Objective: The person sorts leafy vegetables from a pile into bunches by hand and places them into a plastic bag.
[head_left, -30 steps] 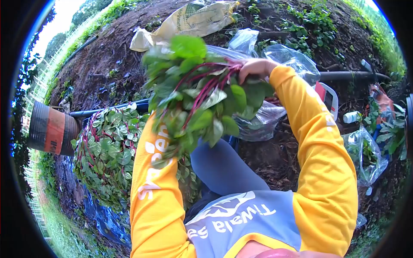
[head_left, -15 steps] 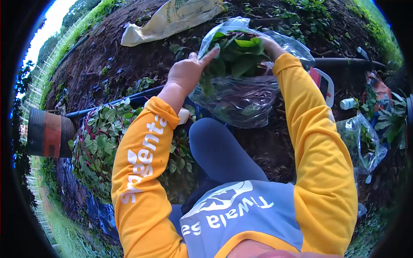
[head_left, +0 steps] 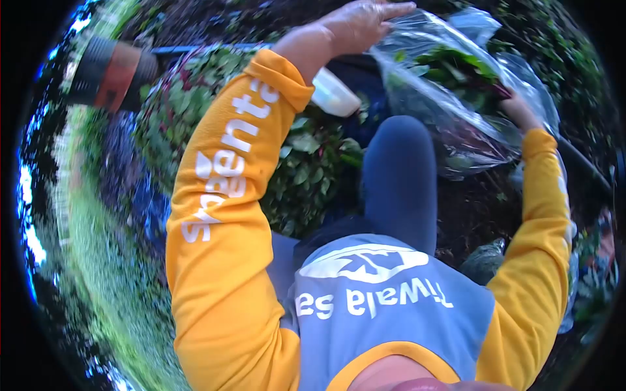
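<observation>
My left hand [head_left: 355, 27] is at the top, its fingers stretched out beside the rim of a clear plastic bag [head_left: 450, 133]; whether they touch it is blurred. At the upper right my right hand [head_left: 521, 112] is closed round the reddish stems of a leafy green bunch [head_left: 456, 68]. The bunch lies sideways with its leaves inside the bag's mouth. Dark purplish stuff shows through the lower part of the bag. Under my left wrist is a white object [head_left: 334, 93], partly hidden by the sleeve.
A large heap of leafy stems [head_left: 176, 107] lies at the left, with more leaves [head_left: 306, 166] beside my knee [head_left: 400, 163]. A dark ribbed bucket with an orange band [head_left: 117, 75] stands at the upper left. A dark pipe [head_left: 585, 163] runs at the right.
The view has swung, shifting the scene. The bunch has gone from over my left arm into the bag's mouth. My left hand came into sight and moved up and right.
</observation>
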